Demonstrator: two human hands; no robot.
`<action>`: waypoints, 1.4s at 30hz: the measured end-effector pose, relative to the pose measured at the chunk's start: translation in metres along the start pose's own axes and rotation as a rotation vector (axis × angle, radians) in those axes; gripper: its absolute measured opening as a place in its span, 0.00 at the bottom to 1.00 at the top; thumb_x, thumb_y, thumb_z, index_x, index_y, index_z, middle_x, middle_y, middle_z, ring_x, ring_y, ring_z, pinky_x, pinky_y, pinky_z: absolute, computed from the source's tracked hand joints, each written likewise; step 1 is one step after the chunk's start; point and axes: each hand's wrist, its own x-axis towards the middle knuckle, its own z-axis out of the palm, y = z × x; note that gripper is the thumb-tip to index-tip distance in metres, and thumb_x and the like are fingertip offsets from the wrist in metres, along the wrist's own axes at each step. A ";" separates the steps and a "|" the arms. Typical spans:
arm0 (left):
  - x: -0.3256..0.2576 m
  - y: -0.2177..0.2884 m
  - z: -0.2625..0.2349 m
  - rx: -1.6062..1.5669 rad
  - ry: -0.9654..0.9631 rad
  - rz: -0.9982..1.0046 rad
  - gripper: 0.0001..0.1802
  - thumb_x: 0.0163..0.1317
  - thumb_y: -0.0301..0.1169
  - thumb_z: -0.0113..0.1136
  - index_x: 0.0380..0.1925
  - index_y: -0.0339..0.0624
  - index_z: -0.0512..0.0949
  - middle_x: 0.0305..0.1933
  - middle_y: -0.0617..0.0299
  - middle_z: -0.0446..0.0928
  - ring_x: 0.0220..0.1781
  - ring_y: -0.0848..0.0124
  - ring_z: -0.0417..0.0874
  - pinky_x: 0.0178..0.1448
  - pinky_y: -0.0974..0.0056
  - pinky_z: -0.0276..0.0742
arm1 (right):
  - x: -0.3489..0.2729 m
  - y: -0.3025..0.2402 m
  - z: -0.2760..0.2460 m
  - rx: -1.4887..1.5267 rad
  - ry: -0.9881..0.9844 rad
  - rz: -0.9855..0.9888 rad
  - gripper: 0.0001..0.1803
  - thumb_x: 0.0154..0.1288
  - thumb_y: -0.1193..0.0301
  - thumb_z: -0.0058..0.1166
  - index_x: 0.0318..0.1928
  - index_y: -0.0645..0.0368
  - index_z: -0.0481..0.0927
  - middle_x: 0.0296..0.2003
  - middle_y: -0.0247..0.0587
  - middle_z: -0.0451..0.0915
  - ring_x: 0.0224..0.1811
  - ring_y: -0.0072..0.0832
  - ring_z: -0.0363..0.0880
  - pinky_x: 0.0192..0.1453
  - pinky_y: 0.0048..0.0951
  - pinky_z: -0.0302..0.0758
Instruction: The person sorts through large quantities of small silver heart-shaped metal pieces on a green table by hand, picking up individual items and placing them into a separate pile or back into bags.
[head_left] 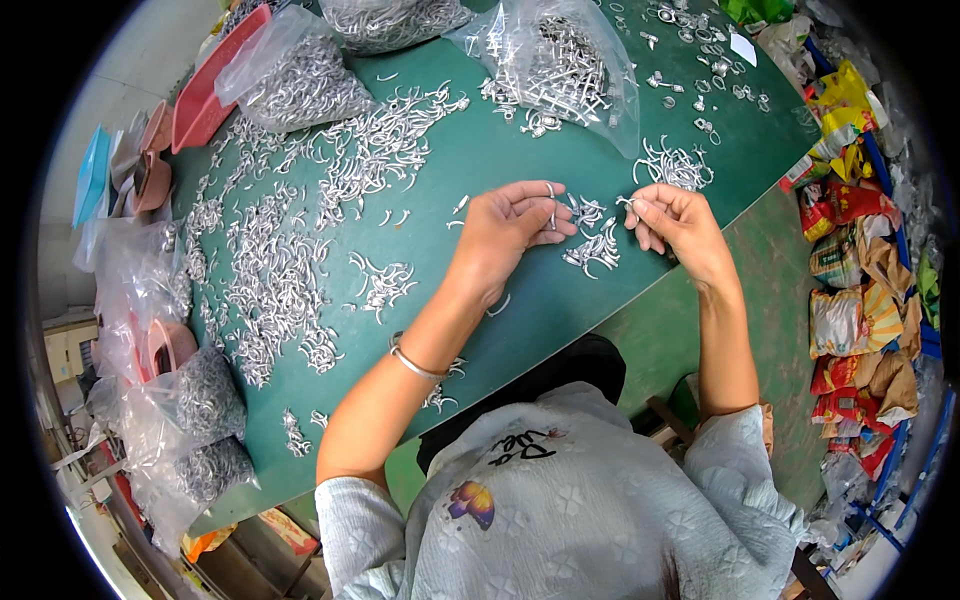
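My left hand (510, 225) is raised over the green table, its thumb and fingers pinching a small curved silver metal piece (551, 190). To its right, my right hand (675, 225) pinches another small silver metal piece (625, 201) between thumb and forefinger. The two pieces are apart. Between the hands, a small pile of curved silver pieces (596, 248) lies on the table. Just beyond my right hand is another pile of curved silver pieces (673, 165). What exact kind of part these are is too small to tell.
Loose silver pieces (275, 270) spread over the left of the green table (470, 340). Clear bags of metal parts (300, 80) stand at the far side, one with long pins (570, 80). A red scoop (205, 95) is far left. Colourful sacks (850, 310) line the right.
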 end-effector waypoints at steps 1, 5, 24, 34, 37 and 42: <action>0.001 0.000 0.001 0.027 0.007 0.005 0.16 0.69 0.25 0.56 0.53 0.26 0.74 0.41 0.53 0.82 0.41 0.68 0.85 0.50 0.67 0.83 | 0.000 0.003 -0.002 -0.083 0.067 -0.049 0.09 0.70 0.71 0.56 0.37 0.65 0.82 0.30 0.34 0.82 0.24 0.17 0.74 0.26 0.18 0.67; 0.010 0.004 0.010 0.200 -0.013 0.079 0.14 0.68 0.24 0.57 0.50 0.25 0.76 0.40 0.52 0.82 0.40 0.67 0.86 0.46 0.68 0.83 | 0.005 0.003 -0.012 -0.796 0.479 -0.337 0.06 0.67 0.71 0.58 0.36 0.62 0.81 0.29 0.37 0.81 0.26 0.32 0.78 0.30 0.31 0.73; 0.061 0.004 0.032 0.375 0.040 0.302 0.10 0.65 0.24 0.59 0.43 0.28 0.81 0.37 0.52 0.85 0.38 0.70 0.87 0.43 0.69 0.82 | 0.006 -0.002 -0.002 -1.102 0.371 -0.640 0.03 0.59 0.76 0.60 0.32 0.60 0.80 0.31 0.42 0.76 0.39 0.42 0.73 0.45 0.39 0.67; 0.061 -0.002 0.047 0.732 -0.043 0.615 0.12 0.62 0.18 0.56 0.45 0.33 0.81 0.42 0.48 0.84 0.42 0.55 0.87 0.49 0.60 0.80 | -0.032 -0.002 0.014 -0.951 0.135 -0.605 0.04 0.55 0.76 0.62 0.32 0.58 0.80 0.35 0.40 0.77 0.41 0.40 0.73 0.47 0.38 0.66; 0.034 0.002 0.021 0.752 -0.038 0.638 0.16 0.61 0.14 0.52 0.48 0.34 0.80 0.48 0.47 0.82 0.49 0.50 0.84 0.55 0.59 0.78 | -0.038 0.007 0.044 -1.085 0.121 -0.610 0.07 0.55 0.72 0.63 0.32 0.59 0.79 0.34 0.38 0.73 0.41 0.37 0.71 0.46 0.38 0.64; 0.012 -0.027 0.001 0.975 -0.151 0.735 0.22 0.60 0.10 0.46 0.51 0.35 0.77 0.57 0.45 0.78 0.60 0.48 0.78 0.64 0.59 0.73 | -0.041 0.019 0.055 -1.211 0.192 -0.676 0.07 0.55 0.73 0.62 0.33 0.59 0.79 0.34 0.37 0.73 0.41 0.37 0.70 0.47 0.38 0.64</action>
